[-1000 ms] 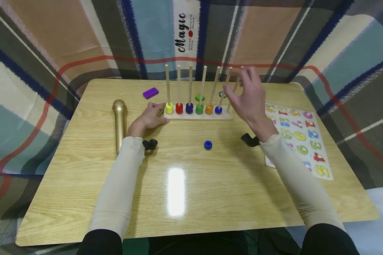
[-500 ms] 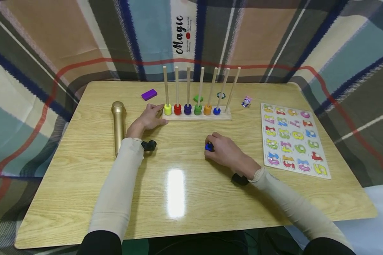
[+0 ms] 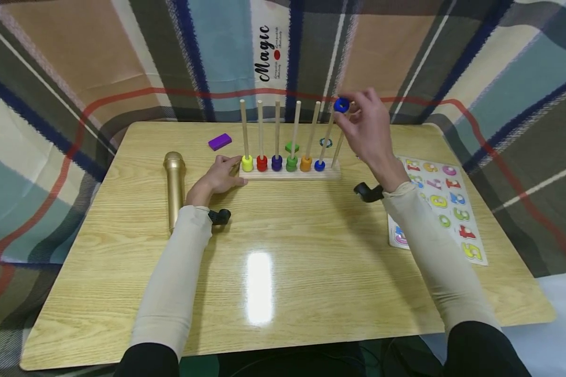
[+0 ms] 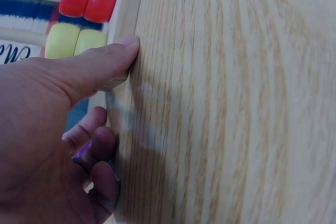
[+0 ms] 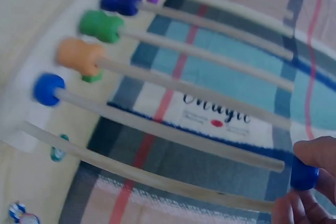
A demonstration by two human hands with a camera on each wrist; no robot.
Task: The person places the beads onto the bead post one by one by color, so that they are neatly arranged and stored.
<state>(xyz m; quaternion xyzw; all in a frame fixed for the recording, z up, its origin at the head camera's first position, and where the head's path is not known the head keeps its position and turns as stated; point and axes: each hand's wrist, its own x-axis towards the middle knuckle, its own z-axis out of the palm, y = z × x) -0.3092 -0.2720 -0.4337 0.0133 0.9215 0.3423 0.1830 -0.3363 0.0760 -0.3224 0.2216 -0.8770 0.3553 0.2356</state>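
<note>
A wooden peg rack (image 3: pixel 269 176) stands near the back of the table. Its left end is held by my left hand (image 3: pixel 218 175), thumb along the front edge and fingers behind. Beads in yellow (image 3: pixel 247 164), red (image 3: pixel 261 164), dark blue (image 3: pixel 276 163), green (image 3: pixel 291 164) and orange (image 3: pixel 305 164) sit low on their pegs. A single blue bead (image 3: pixel 319 166) is at the foot of the sixth peg; the rightmost peg (image 5: pixel 131 174) bears none. My right hand (image 3: pixel 369 128) pinches another blue bead (image 5: pixel 303 176) right by the tip of the sixth peg.
A gold cylinder (image 3: pixel 175 188) lies left of my left hand. Behind the rack are a purple block (image 3: pixel 219 141), a green piece (image 3: pixel 289 147) and a small ring-like piece (image 3: pixel 329 142). A number sheet (image 3: pixel 453 220) lies under my right forearm; a small figurine (image 5: pixel 23 214) is nearby.
My right hand went down from the pegs to the loose blue bead on the table, picked it up and lifted it to the peg tips. My left hand stayed at the rack.
</note>
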